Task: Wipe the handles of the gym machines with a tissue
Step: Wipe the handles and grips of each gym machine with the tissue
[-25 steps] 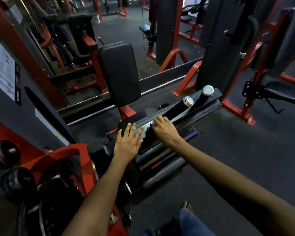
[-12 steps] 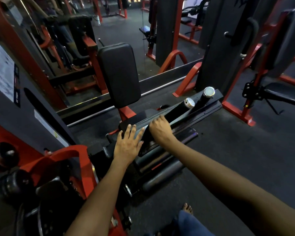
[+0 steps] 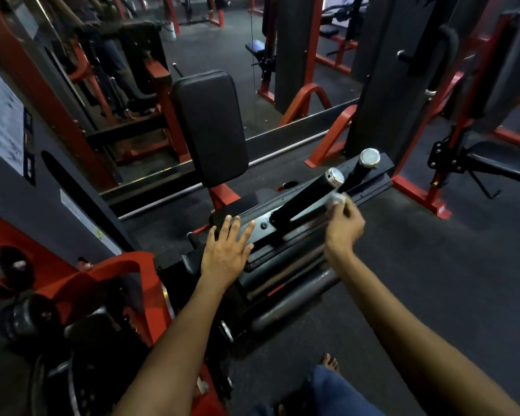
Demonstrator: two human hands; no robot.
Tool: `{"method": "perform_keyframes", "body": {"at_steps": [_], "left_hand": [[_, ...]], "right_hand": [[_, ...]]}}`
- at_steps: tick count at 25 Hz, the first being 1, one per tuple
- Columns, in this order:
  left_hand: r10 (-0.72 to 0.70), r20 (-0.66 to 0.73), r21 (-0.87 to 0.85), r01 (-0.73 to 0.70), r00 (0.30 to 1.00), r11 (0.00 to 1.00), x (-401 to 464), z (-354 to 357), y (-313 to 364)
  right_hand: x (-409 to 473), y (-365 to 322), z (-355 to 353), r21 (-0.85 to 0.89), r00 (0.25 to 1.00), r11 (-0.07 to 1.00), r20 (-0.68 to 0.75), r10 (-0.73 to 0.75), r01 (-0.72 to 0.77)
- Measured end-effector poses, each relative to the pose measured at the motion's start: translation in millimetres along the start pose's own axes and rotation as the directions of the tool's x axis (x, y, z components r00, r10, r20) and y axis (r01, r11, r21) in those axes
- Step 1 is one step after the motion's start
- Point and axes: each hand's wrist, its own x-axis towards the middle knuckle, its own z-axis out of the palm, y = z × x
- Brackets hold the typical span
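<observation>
A black handle bar with a chrome end cap slants up to the right from the machine's dark plate. A second black handle with a chrome cap stands just behind it. My right hand is blurred and pinches a small white tissue beside the near handle's upper part, below its cap. My left hand lies flat on the plate's near end, fingers spread and holding nothing.
A black back pad on a red post stands behind the plate. Red frames and a weight stack rise at the right; a bench seat lies far right. Weight plates sit at the lower left. My foot is on the dark floor.
My right hand has slid from the base of the near handle up and to the right toward its chrome cap, and the tissue now shows. My left hand stays flat on the plate.
</observation>
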Motion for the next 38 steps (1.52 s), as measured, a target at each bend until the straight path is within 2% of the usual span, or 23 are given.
{"method": "perform_keyframes", "body": {"at_steps": [1, 3, 6, 7, 10, 12, 15, 17, 23, 27, 32, 33, 35, 36, 38], "left_hand": [[-0.003, 0.006, -0.003, 0.003, 1.0, 1.0, 0, 0, 0], [-0.006, -0.001, 0.008, 0.006, 1.0, 1.0, -3, 2, -2], [0.008, -0.02, 0.018, -0.008, 1.0, 1.0, -5, 4, -3], [0.01, -0.026, 0.027, -0.009, 1.0, 1.0, -4, 4, -2], [0.005, -0.019, 0.016, -0.004, 1.0, 1.0, 3, 2, -1], [0.007, -0.027, 0.01, -0.007, 1.0, 1.0, -1, 4, -2], [0.013, -0.057, 0.003, -0.012, 0.998, 1.0, -5, 7, -2], [0.008, -0.065, 0.0, -0.008, 0.998, 1.0, -1, 5, -3], [0.001, -0.036, -0.016, -0.002, 0.999, 1.0, 1, 6, -3], [-0.023, 0.006, 0.01, 0.023, 1.0, 1.0, 6, 5, -1], [-0.041, 0.038, 0.04, 0.039, 0.998, 0.998, -1, 9, -2], [-0.052, 0.073, 0.037, 0.049, 0.996, 0.998, -2, 7, -1], [-0.053, 0.139, 0.01, 0.052, 0.989, 0.999, -6, 6, 0], [-0.047, 0.146, -0.006, 0.048, 0.988, 0.999, -8, 3, 0], [-0.058, 0.122, -0.038, 0.063, 0.991, 0.997, -9, -6, 2]], "right_hand": [[5, -9, 11, 0.117, 0.996, 0.992, -0.074, 0.052, -0.043], [3, -6, 26, 0.075, 0.993, 0.992, -0.059, 0.102, -0.097], [-15, 22, 17, -0.136, 0.958, 0.975, 0.205, 0.201, -0.176], [-13, 15, 11, -0.129, 0.951, 0.973, 0.221, 0.217, -0.192], [11, -4, 13, 0.159, 0.994, 0.982, -0.023, 0.106, -0.101], [2, 6, 28, 0.083, 0.992, 0.989, -0.015, 0.122, -0.12], [-27, 45, 49, -0.08, 0.944, 0.945, 0.07, 0.321, -0.316], [-41, 51, 51, -0.116, 0.938, 0.937, 0.078, 0.339, -0.329], [-32, 42, 54, 0.046, 0.9, 0.901, 0.083, 0.428, -0.432], [-17, 28, 47, 0.136, 0.853, 0.846, 0.18, 0.49, -0.515], [1, 0, 28, 0.254, 0.906, 0.87, 0.148, 0.397, -0.423], [1, -4, 23, 0.17, 0.921, 0.909, 0.161, 0.354, -0.379], [-10, 3, 7, -0.13, 0.945, 0.959, 0.181, 0.272, -0.251], [-17, 8, -4, -0.258, 0.951, 0.945, 0.18, 0.251, -0.201], [-25, 9, -26, -0.404, 0.961, 0.905, 0.17, 0.217, -0.133]]}}
